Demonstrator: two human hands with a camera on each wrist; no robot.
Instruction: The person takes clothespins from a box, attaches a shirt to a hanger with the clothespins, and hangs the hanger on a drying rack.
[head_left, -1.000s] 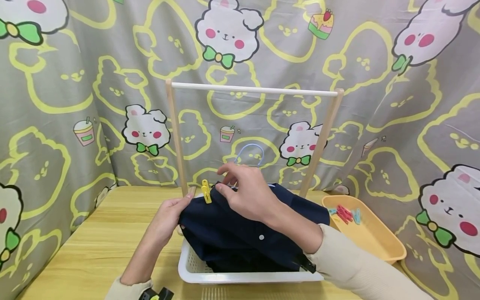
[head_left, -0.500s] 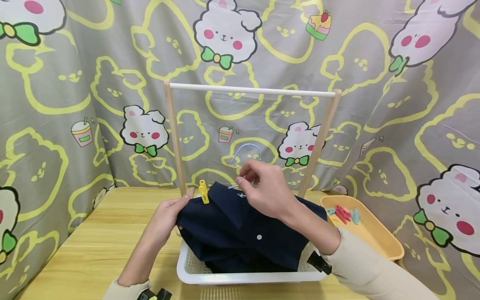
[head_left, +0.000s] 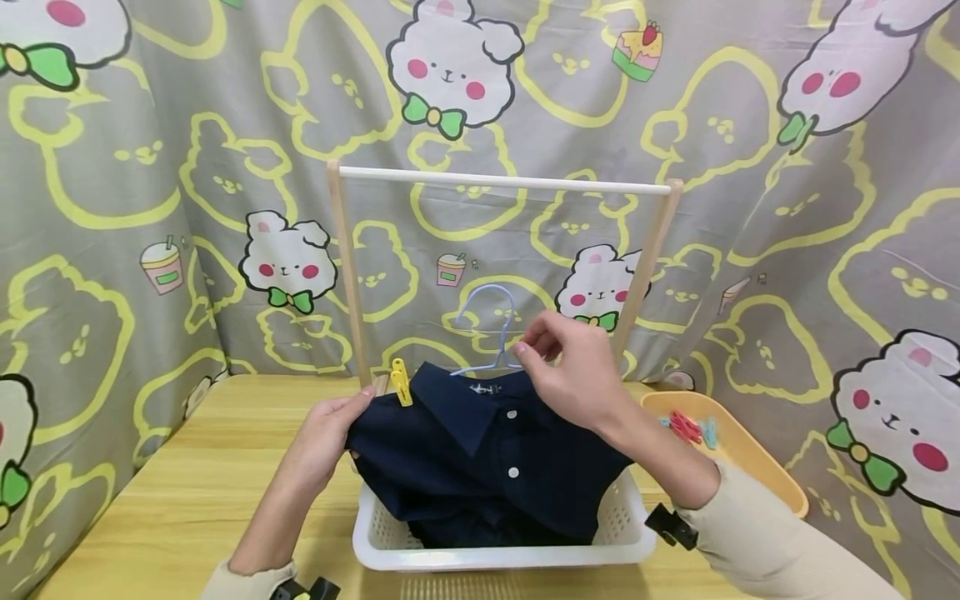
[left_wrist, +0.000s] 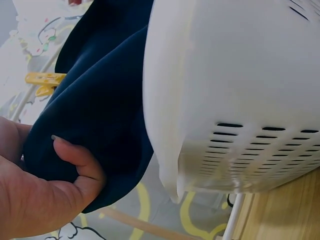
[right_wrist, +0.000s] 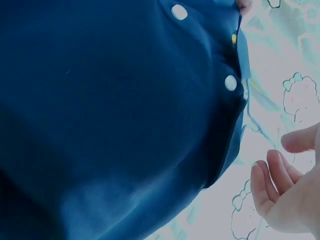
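A dark navy shirt (head_left: 551, 467) with white buttons lies in the white basket (head_left: 502, 558), its collar facing up. A light blue hanger (head_left: 502, 343) sits in the neck, its hook rising above the collar. My left hand (head_left: 322, 437) grips the shirt's left shoulder edge; in the left wrist view the thumb curls over the fabric (left_wrist: 100, 110). Close by, a yellow clothespin (head_left: 402, 385) is clipped to that shoulder. My right hand (head_left: 581, 371) hovers beside the collar's right side, fingers loosely bent; the right wrist view shows this hand (right_wrist: 290, 185) apart from the cloth, holding nothing.
Behind the basket stands a wooden rack with a white bar (head_left: 502, 178). At the right, a yellow-orange tray (head_left: 772, 483) holds several red and blue clothespins (head_left: 686, 427). A patterned curtain (head_left: 420, 217) surrounds the wooden table (head_left: 180, 475).
My right hand has moved right from the collar's left side to its right side, uncovering the collar, label and hanger. The left hand keeps its grip, having moved slightly left.
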